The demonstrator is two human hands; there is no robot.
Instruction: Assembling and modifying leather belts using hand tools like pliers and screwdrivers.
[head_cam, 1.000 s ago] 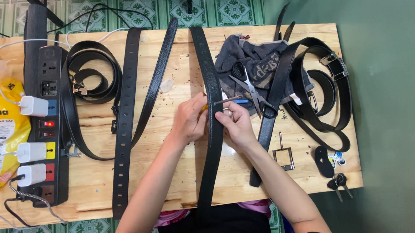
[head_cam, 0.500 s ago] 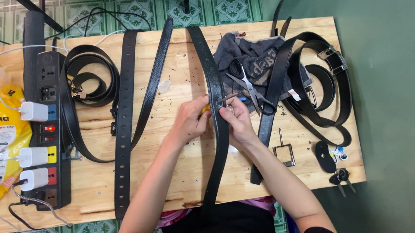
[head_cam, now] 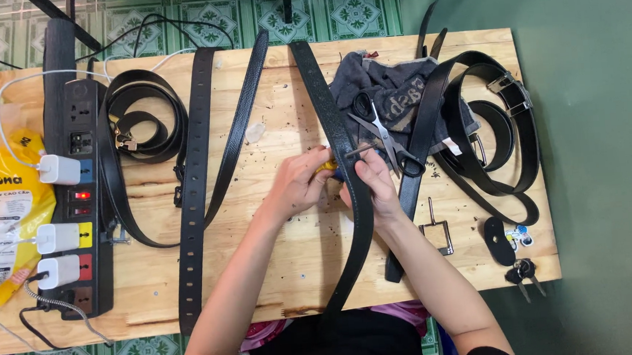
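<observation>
At the middle of the pale wooden table, the left hand is clenched around a yellow-handled tool, its metal tip against the long black leather belt, which the right hand pinches; black-handled scissors lie just beside.

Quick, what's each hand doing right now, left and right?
Left hand: closed on a yellow-handled tool, its metal tip at the black belt.
Right hand: closed, gripping that black belt at the tool's tip.
</observation>
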